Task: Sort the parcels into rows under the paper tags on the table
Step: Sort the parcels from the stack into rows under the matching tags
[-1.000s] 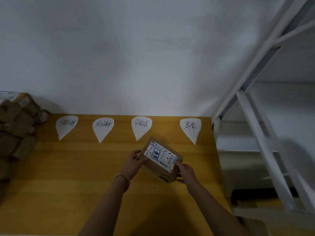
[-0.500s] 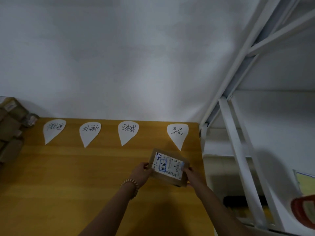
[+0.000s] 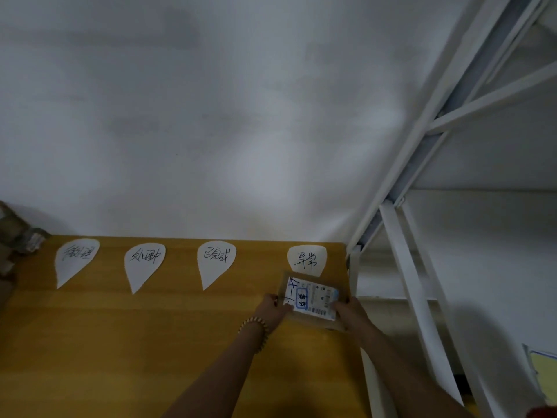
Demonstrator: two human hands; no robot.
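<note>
Gripping a flat brown parcel (image 3: 310, 300) from both sides, the hands sit at the far right of the yellow wooden desk (image 3: 120, 342). The left hand (image 3: 272, 309) pinches the parcel's left edge, its thumb on top. The right hand (image 3: 349, 310) clasps the right edge, fingers curled round it. A white shipping label with a blue stamp and handwritten strokes faces up. The parcel lies just near of the rightmost paper tag (image 3: 307, 259) and its far edge covers that tag's lower tip. Whether it rests on the desk cannot be told.

Three more teardrop paper tags (image 3: 144, 263) run leftward along the far edge, each with handwriting. A bead bracelet (image 3: 256, 325) circles the left wrist. A pile of brown parcels (image 3: 15, 242) shows at the far left corner. A white metal rack (image 3: 422, 267) stands just right of the desk.
</note>
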